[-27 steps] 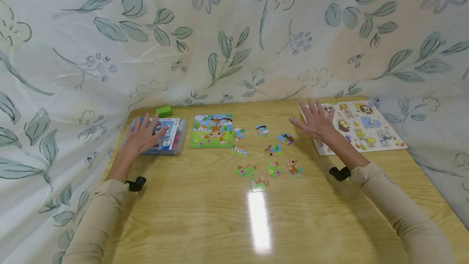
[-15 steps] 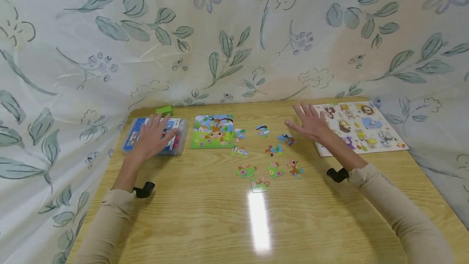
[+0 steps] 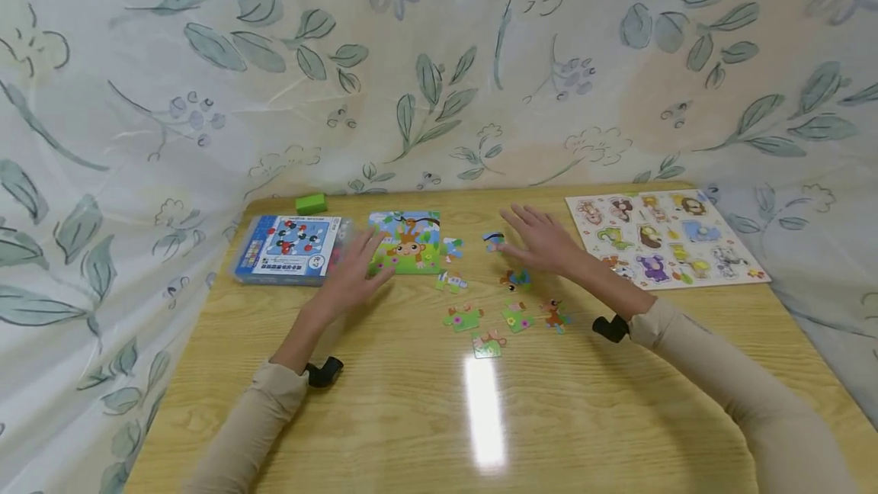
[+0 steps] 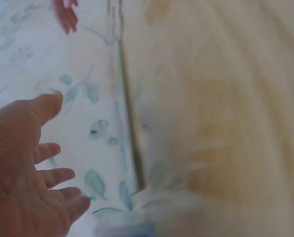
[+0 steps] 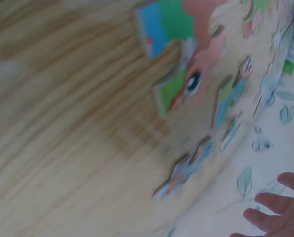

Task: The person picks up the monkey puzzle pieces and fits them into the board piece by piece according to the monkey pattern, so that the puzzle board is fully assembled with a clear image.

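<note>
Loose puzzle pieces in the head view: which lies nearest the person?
The green-and-pink piece just beyond the bright reflection; it sits lowest in the picture, with all the rest farther away.

Bright, even light on the floral cloth (image 3: pixel 384 109) past the table's (image 3: pixel 384 410) far edge, a white strip of glare (image 3: pixel 484 414) toward the near edge, soft shadow beneath my right sleeve (image 3: pixel 734 376), left wrist view smeared, puzzle pieces (image 5: pixel 202 59) blurred in my right wrist view.
</note>
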Motion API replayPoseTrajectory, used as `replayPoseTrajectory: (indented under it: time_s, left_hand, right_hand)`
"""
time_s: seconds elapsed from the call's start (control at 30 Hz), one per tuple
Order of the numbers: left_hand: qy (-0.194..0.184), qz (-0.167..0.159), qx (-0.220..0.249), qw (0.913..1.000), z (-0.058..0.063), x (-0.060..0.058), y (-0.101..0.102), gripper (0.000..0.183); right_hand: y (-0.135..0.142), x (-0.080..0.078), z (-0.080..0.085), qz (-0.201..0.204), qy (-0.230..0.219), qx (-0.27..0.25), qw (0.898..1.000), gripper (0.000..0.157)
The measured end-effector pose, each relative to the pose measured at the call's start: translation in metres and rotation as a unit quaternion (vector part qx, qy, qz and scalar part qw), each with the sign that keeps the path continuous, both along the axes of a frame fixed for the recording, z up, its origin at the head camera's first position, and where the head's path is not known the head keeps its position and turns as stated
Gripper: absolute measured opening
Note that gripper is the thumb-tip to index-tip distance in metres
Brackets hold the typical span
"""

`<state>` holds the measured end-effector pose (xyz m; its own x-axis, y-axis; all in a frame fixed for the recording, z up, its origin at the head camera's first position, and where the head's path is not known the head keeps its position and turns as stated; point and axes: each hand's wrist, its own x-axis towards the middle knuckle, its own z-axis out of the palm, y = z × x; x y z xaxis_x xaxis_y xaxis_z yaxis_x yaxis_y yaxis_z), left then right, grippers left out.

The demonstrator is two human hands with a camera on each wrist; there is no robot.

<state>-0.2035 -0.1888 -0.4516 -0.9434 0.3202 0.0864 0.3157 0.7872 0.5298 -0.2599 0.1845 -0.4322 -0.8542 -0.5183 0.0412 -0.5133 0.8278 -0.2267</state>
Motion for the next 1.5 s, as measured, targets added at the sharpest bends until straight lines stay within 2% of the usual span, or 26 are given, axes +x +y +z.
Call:
replayPoseTrajectory:
  time_s: [0.17,0.27,0.37,0.53,0.73,0.87,1.07,1.3,1.5]
  left_hand:
    - [-0.01,0.017,-0.004,0.9998,-0.009,-0.008,0.007,0.072]
    - [-0.04,0.033,-0.003,0.9987,-0.013,-0.01,0.008,0.074]
    - [-0.06,0.044,0.0,0.9972,-0.017,-0.012,0.008,0.075]
    - [-0.06,0.068,0.014,0.9958,-0.028,-0.014,0.01,0.076]
    - [-0.022,0.075,-0.004,0.9969,-0.045,-0.018,0.009,0.082]
    - [-0.006,0.069,-0.022,0.9974,-0.05,-0.02,0.01,0.085]
    - [-0.027,0.076,-0.032,0.9962,-0.055,-0.017,0.011,0.085]
    - [0.0,0.09,-0.029,0.9955,-0.06,-0.013,0.014,0.08]
    - [0.019,0.097,-0.022,0.9948,-0.057,-0.013,0.015,0.077]
  right_hand:
    - [-0.018,-0.001,-0.005,0.061,0.059,0.011,0.996,0.053]
    - [-0.029,-0.003,-0.009,0.097,0.091,0.028,0.991,0.044]
    - [-0.041,-0.007,-0.011,0.111,0.098,0.035,0.988,0.041]
    - [-0.06,-0.014,-0.01,0.117,0.068,0.042,0.99,0.038]
    - [-0.076,-0.021,-0.01,0.13,0.034,0.052,0.99,0.037]
    - [-0.085,-0.024,-0.011,0.109,-0.004,0.055,0.993,0.039]
    - [-0.094,-0.027,-0.013,0.074,-0.053,0.052,0.994,0.043]
    - [-0.096,-0.027,-0.019,0.081,-0.061,0.056,0.993,0.04]
    - [-0.094,-0.028,-0.02,0.117,-0.014,0.063,0.991,0.036]
